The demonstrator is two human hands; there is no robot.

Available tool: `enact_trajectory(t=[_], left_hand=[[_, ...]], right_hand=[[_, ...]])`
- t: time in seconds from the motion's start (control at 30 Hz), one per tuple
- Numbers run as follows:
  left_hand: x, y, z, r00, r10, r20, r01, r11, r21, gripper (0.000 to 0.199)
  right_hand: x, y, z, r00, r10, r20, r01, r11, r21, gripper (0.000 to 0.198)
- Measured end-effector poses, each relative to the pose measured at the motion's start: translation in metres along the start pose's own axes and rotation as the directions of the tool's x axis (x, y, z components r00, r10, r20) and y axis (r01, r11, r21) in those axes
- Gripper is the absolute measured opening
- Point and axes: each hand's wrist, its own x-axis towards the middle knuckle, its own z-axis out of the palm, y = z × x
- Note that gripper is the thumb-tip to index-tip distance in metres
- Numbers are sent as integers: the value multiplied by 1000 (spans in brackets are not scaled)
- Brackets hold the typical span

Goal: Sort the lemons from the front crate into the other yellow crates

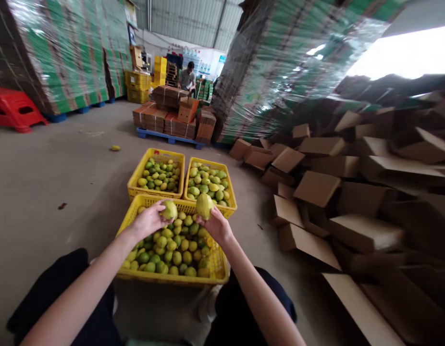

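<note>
Over the large yellow crate (165, 277) between my legs, I hold a fruit up in each hand. My left hand (149, 222) is closed around a yellow-green lemon (169, 210). A larger, paler yellow-green lemon (204, 206) sits in the closed fingers of my right hand (218, 226). Below both hands, the crate holds many lemons (177, 258), some green, some yellow. Two smaller yellow crates stand just beyond it: the left one (136, 193) and the right one (210, 159) both contain similar lemons.
Cardboard boxes (318, 190) lie heaped on the right. Ahead, flattened cartons (150, 117) rest on a blue pallet (170, 139), with a person (187, 78) behind. Wrapped stacks (73, 53) flank the floor. A red stool (15, 108) and a stray lemon (115, 148) are leftward.
</note>
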Motion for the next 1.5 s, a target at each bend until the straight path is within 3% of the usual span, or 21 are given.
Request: enact_trajectory(t=[0.13,0.23,0.43,0.6,0.77,0.97,1.13,1.33,1.5], left_hand=[[0,0,5,966,243,86,-253,959,126,48],[3,0,10,924,377,64,-382,910,162,56],[15,-9,17,904,412,115,-426,849,312,56],[21,-21,22,823,543,168,-560,726,399,51],[27,-30,27,868,495,37,-490,845,215,57],[26,-39,29,907,407,110,-422,886,192,60],[23,-40,24,949,305,82,-315,915,251,62],[22,-39,19,904,403,144,-426,815,393,56],[19,-38,19,901,429,71,-427,840,334,50]], right_hand=[[-12,-24,-2,994,-96,-52,84,975,-205,60],[-11,-23,-2,978,-189,-84,160,950,-268,70],[-13,-5,14,944,-324,-67,274,879,-389,65],[-16,0,16,905,-422,-51,311,740,-597,54],[-15,10,16,932,-350,-93,255,816,-519,61],[-21,11,17,936,-340,-89,264,847,-461,64],[-29,5,11,894,-443,-74,308,723,-618,58],[-32,4,9,847,-531,-10,373,609,-700,51],[-30,4,13,830,-557,23,389,550,-739,50]])
